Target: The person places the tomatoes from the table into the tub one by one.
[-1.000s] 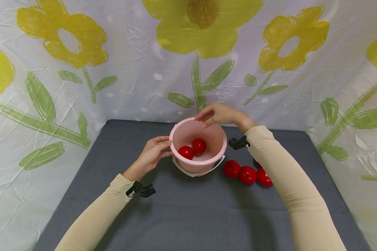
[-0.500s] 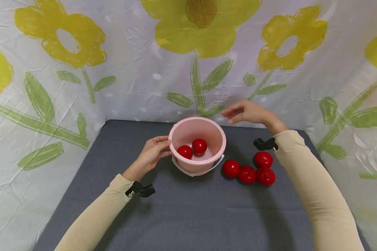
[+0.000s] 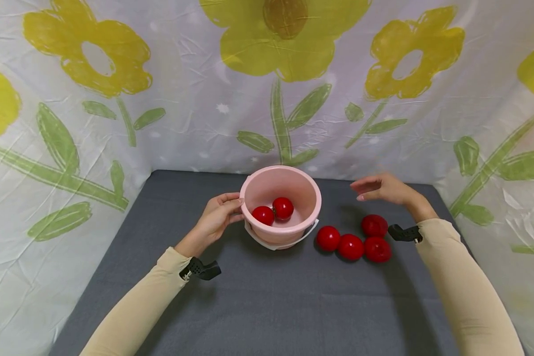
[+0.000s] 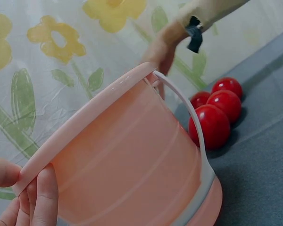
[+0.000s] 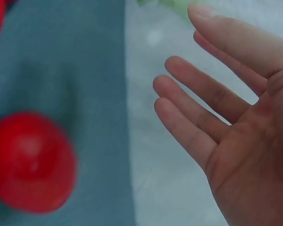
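Note:
A pink bucket (image 3: 279,236) with a white handle (image 4: 191,113) stands near the middle of the table. Inside it lie two red tomatoes, one at the left (image 3: 263,215) and one at the right (image 3: 283,208). My left hand (image 3: 218,217) pinches the bucket's rim between thumb and fingers on its left side. To the right of the bucket, my right hand (image 3: 387,189) hovers with loosely extended fingers and holds nothing. Below it is the farthest tomato (image 3: 374,225) of a group on the table; in the right wrist view, a tomato (image 5: 33,162) sits left of the hand.
More loose tomatoes lie beside the bucket: one nearest it (image 3: 328,239), one in the middle (image 3: 350,247) and one at the right (image 3: 378,249). A grey cloth (image 3: 267,306) covers the table. A flowered curtain (image 3: 196,99) hangs behind and at both sides.
My right hand has moved from above the bucket to the right, then lower, over the loose tomatoes. My left hand stays on the rim, and the bucket has hardly moved.

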A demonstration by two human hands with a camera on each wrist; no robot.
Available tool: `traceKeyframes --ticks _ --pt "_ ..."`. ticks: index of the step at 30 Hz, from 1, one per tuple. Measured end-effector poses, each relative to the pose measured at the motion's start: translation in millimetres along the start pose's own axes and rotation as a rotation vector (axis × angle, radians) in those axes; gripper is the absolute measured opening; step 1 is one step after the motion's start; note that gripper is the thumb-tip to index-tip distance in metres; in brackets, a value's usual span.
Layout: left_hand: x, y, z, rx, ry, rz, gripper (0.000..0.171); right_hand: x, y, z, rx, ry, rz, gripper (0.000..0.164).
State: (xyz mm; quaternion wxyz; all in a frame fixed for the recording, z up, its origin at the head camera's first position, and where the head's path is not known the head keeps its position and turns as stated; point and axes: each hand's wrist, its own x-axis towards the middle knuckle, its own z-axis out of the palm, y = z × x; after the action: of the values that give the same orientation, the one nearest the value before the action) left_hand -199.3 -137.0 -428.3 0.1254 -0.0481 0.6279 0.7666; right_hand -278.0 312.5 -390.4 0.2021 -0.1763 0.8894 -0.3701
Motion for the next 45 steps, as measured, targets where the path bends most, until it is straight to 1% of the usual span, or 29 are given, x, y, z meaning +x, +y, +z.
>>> traceKeyframes --ticks 4,9,20,24,27,35,38,41,45 --pt "0.3 -0.2 0.6 0.005 -0.002 0.004 0.044 -15 21 4 0.014 0.006 0.051 0.054" --pt "0.0 -0.3 0.6 -0.002 -0.004 0.003 0.045 -28 42 12 0.031 0.013 0.085 0.056" --pt "-0.3 -0.5 0.2 -0.010 -0.009 0.000 0.045 -38 76 28 0.026 -0.007 0.109 0.054" --pt "-0.8 -0.5 0.1 -0.011 -0.012 0.000 0.046 -39 86 32 0.071 -0.032 0.119 0.055" --pt "-1.3 -0.4 -0.1 -0.011 -0.014 0.002 0.047 -39 89 34 0.091 -0.037 0.117 0.056" --pt "-1.5 0.0 0.3 -0.012 -0.011 0.002 0.045 -40 88 35 0.089 -0.024 0.114 0.056" --pt "-1.2 -0.2 0.7 -0.012 -0.007 0.002 0.044 -39 87 35 0.077 -0.017 0.107 0.056" --pt "-1.1 -0.5 0.9 -0.012 -0.004 0.001 0.042 -39 85 33 0.041 -0.002 0.099 0.055" --pt "-0.9 -0.6 0.6 -0.009 -0.004 0.002 0.042 -39 77 29 -0.003 0.017 0.095 0.053"
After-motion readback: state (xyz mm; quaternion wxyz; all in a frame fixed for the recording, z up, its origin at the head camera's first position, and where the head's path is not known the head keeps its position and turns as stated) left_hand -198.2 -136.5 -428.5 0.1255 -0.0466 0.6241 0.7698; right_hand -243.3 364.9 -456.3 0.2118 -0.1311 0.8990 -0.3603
